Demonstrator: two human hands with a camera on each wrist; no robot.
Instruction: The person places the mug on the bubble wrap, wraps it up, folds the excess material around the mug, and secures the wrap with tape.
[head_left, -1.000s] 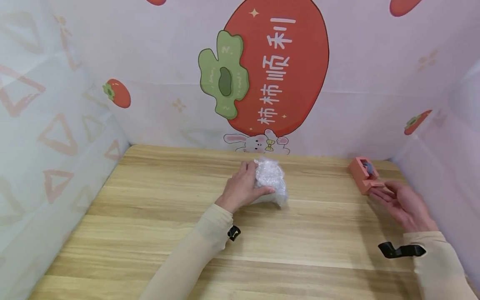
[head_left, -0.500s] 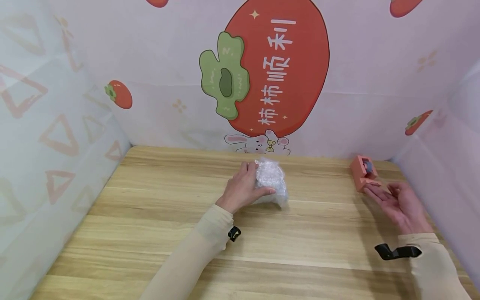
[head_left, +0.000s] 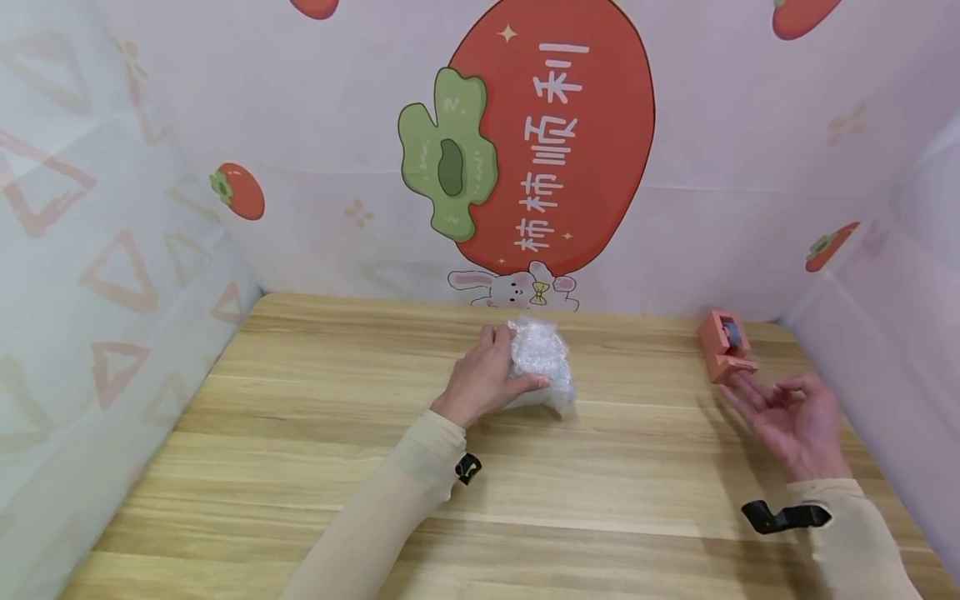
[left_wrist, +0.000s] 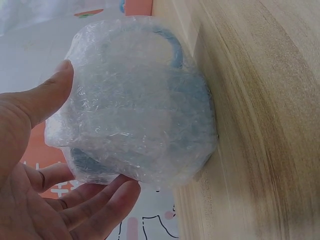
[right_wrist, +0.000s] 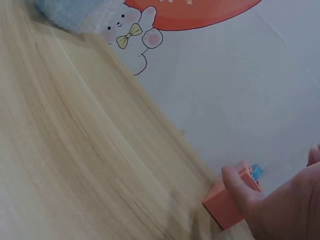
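A mug in bubble wrap [head_left: 543, 354] stands on the table, and my left hand [head_left: 482, 379] holds it from the left side. The left wrist view shows a pale blue handle [left_wrist: 172, 45] through the wrap. In that view, the thumb lies on one side of the bundle and the fingers on another. Farther right, my right hand [head_left: 798, 423] is turned palm up with loosely bent fingers. Its fingertips are right at the front end of a coral tape dispenser [head_left: 712, 348]. A blue-grey tape roll [head_left: 732, 335] sits in the dispenser.
The wooden table [head_left: 300, 450] meets a back wall sheet [head_left: 337, 242] printed with a big persimmon and a rabbit. Side sheets close off the left and right edges. Both forearms reach in from the front; a black strap [head_left: 787, 518] is at the right wrist.
My right hand has moved left and a little toward the front. The dispenser's front end has swung slightly left. My left hand and the wrapped mug stay where they were.
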